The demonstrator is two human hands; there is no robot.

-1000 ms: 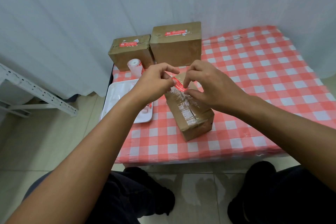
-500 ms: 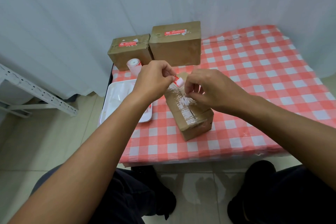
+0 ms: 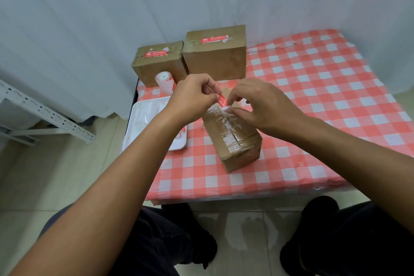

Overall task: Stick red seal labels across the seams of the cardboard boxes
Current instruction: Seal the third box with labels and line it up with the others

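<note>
Red seal label [image 3: 221, 101] held above far end of taped cardboard box [image 3: 233, 139], near middle of checkered counter [image 3: 313, 87]. Left hand [image 3: 192, 101] grip pinching label's upper end; right hand [image 3: 262, 105] grip pinching its lower end. White tray [image 3: 143, 123] left of box, label roll [image 3: 165, 83] beyond tray. Two labelled boxes [image 3: 186, 60] at far edge.

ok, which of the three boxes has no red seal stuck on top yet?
The near box under both hands: only clear tape on its seam. The two boxes by the curtain, small and large, already carry red labels.
</note>
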